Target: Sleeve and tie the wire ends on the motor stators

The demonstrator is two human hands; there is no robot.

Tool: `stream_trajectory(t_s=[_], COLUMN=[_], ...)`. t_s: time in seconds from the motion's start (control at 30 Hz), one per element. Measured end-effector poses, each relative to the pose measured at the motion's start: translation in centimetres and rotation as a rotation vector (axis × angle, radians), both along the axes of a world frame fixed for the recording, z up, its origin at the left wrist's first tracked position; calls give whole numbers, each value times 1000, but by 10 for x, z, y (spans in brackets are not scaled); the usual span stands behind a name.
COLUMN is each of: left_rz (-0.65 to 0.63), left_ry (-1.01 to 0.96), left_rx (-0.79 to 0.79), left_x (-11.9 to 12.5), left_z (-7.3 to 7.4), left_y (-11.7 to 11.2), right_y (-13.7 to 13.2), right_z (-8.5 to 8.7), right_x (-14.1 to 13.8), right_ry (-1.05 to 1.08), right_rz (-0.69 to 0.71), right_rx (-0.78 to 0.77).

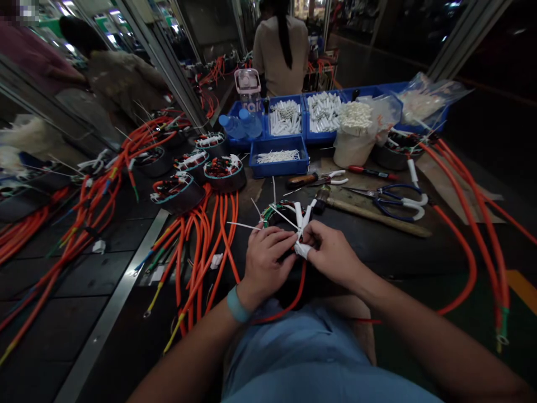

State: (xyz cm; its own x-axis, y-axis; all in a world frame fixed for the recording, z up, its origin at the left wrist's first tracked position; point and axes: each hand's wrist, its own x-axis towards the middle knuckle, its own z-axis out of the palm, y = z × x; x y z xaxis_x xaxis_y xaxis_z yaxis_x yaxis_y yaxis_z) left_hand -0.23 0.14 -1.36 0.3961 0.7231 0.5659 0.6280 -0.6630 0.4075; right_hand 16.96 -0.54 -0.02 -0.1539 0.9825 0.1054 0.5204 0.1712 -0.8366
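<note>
Fingers point(280, 242) of the left hand point(264, 263) are curling closed over the near rim of a round dark motor winding with green and red wire ends point(277, 214), which is sitting on the dark table point(377, 246) directly in front of the person.

Right hand point(331, 254): fingers are closing in a pinch on a short white insulating sleeve point(302, 249) at the winding's near right edge. The two hands are meeting there, thumbs almost touching.

White sleeved leads point(302, 215): a pair, standing up from the pinch point and running away from the person, tilted slightly right. Their long axis is pointing from the fingers toward the far side of the table.

Thin white cable ties point(251, 226): sticking out of the winding toward the left and upward.

Orange cable point(289, 305): hanging from under the hands, looping down toward the lap.

Relation of note: the winding is lying just beyond and partly under both sets of fingers. The sleeve is sitting between the hands, and the right hand is the one gripping it, while the left is steadying.

Surroundings: blue-handled scissors point(394, 201) are lying to the right, well apart from the hands. A wooden-handled tool point(377, 215) is lying just beyond the right hand. Blue plastic bins of white tubes point(289, 117) are standing at the far edge. Further round windings with orange cables point(224, 170) are lying in a row to the left. Another person in a pale top point(281, 47) is standing beyond the bins, back turned.
</note>
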Motion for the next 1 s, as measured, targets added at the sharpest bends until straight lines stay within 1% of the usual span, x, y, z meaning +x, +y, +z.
stream_trajectory(t_s=[0.07,0.1,0.17,0.23,0.3,0.37,0.4,0.43,0.5,0.53,0.57,0.6,0.67,0.73,0.83,0.93,1.0], left_rz=[-2,-1,-3,15,33,20,5,-12,-27,-33,-39,-48,-49,-30,-19,-45,-53], left_ry=[7,14,42,113,199,246,247,242,233,234,239,245,252,250,218,185,186], left_rx=[-7,-11,-31,-70,-124,-170,-183,-190,-193,-196,-205,-213,-225,-224,-209,-194,-200], left_x=[0,-1,-1,-3,-4,-5,-6,-6,-7,-7,-7,-7,-7,-6,-6,-9,-11], left_z=[0,1,5,12,18,21,22,23,23,23,24,24,24,23,19,16,17], left_y=[-1,-1,-2,-1,-1,0,1,2,3,3,4,4,3,3,3,5,4], right_y=[6,9,12,12,11,16,22,29,46,53,58,59,55,47,42,50,56], right_z=[7,10,15,19,23,29,32,35,39,40,39,37,31,24,17,15,15], right_x=[1,3,8,12,14,12,10,7,4,3,4,6,10,12,6,-6,-13], right_ry=[-187,-311,-555,-706,-713,-682,-681,-686,-687,-673,-649,-628,-632,-687,-723,-739,-774], right_rz=[88,146,265,370,480,548,541,505,401,376,386,427,520,546,467,397,397], right_rx=[103,197,450,721,941,1094,1139,1168,1146,1090,1016,934,813,805,852,765,691])
